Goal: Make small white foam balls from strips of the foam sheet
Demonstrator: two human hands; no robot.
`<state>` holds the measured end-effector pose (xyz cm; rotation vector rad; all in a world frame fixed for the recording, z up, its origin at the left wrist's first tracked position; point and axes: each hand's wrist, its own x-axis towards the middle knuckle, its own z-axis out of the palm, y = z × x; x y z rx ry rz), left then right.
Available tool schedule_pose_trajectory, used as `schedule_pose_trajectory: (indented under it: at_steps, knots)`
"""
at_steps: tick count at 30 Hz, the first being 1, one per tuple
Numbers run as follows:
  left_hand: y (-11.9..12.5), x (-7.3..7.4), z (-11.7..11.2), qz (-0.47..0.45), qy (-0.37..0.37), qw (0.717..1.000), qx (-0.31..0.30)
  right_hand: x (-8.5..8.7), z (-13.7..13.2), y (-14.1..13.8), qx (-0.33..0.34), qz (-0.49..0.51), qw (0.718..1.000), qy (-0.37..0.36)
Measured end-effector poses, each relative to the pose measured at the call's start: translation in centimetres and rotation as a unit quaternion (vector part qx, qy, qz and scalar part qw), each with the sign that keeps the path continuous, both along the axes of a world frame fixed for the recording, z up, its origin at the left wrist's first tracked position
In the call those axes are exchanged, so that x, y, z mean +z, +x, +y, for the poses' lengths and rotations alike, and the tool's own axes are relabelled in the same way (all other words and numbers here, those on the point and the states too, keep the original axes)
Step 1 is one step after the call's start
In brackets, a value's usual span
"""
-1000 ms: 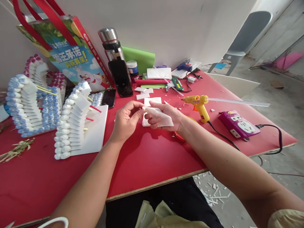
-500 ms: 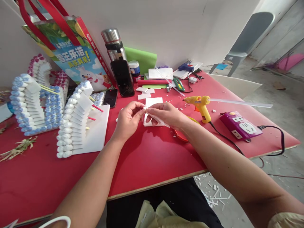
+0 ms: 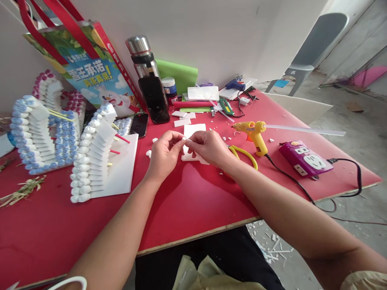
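Observation:
My left hand point(image 3: 165, 155) and my right hand point(image 3: 207, 147) meet over the red table, fingertips closed together on a small white wad point(image 3: 184, 139), perhaps of paper. Its far side is hidden by the fingers. White sheets point(image 3: 194, 128) lie just behind and under my hands, partly covered by them. A few white balled pieces point(image 3: 148, 153) rest beside my left hand. To the left stands a curved stepped white model point(image 3: 101, 139), edged with rows of white wads, on a white board point(image 3: 121, 177).
Right of my hands lie yellow-handled pliers point(image 3: 246, 155), a yellow glue gun point(image 3: 256, 135) with a clear stick, and a purple power strip point(image 3: 305, 158). Behind stand a phone point(image 3: 154, 100), a steel flask point(image 3: 138, 45) and a shopping bag point(image 3: 90, 68). A blue-and-white model point(image 3: 66, 141) is far left.
Both hands keep pinching the white wad at nearly the same spot, with the fingers slightly shifted. The view has moved a little, and more of the yellow pliers handle and white balled pieces shows.

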<state>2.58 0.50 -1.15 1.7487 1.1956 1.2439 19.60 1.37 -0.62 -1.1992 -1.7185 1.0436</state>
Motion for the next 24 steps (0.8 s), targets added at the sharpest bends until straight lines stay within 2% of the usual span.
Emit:
schedule_pose_trajectory:
  at_steps: [4,7,9,12,15,17,21,24]
  knots:
    - [-0.3,-0.2,0.3,-0.045,-0.018,0.999,0.01,-0.3,0.3,0.0,0.053,0.185,0.972,-0.137]
    - [-0.3,-0.3,0.3,-0.081,-0.043,0.996,0.011,-0.5,0.5,0.0,0.032,0.219,0.961,-0.168]
    - [-0.1,-0.4,0.2,-0.091,-0.051,0.994,0.012,-0.7,0.5,-0.2,0.01,0.2,0.97,-0.135]
    - [0.4,-0.4,0.0,-0.1,-0.047,0.994,0.018,-0.7,0.1,-0.6,-0.045,0.128,0.99,-0.032]
    - [0.6,-0.6,-0.1,-0.11,-0.032,0.993,0.029,-0.5,-0.6,-0.9,-0.092,0.041,0.993,0.059]
    - [0.7,-0.7,0.0,-0.108,-0.022,0.993,0.039,-0.4,-0.9,-0.9,-0.094,0.002,0.991,0.099]
    - [0.6,-0.8,0.0,-0.104,0.006,0.993,0.052,-0.3,-1.1,-0.8,-0.062,-0.01,0.989,0.131]
    - [0.7,-0.8,-0.2,-0.06,0.07,0.994,0.06,-0.5,-1.0,-0.7,-0.063,0.001,0.991,0.121]
